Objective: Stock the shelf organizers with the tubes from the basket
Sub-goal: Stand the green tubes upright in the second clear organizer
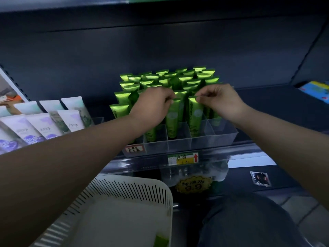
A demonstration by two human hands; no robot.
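A clear plastic shelf organizer (179, 145) on the dark shelf holds several upright shiny green tubes (178, 79). My left hand (151, 104) pinches the top edge of one green tube (172, 122) standing in a front compartment. To its right, my right hand (220, 100) pinches the top of another green tube (195, 118) in the neighbouring compartment. The white slotted basket (124, 189) sits below at the bottom left, with one green tube (161, 240) lying in its corner.
White and purple tubes (44, 122) stand in rows on the shelf to the left. A price label (183, 158) is on the shelf edge, with a yellow 9.9 tag (193, 185) below. A blue packet (316, 90) lies at the far right. My knee (249, 220) is under the shelf.
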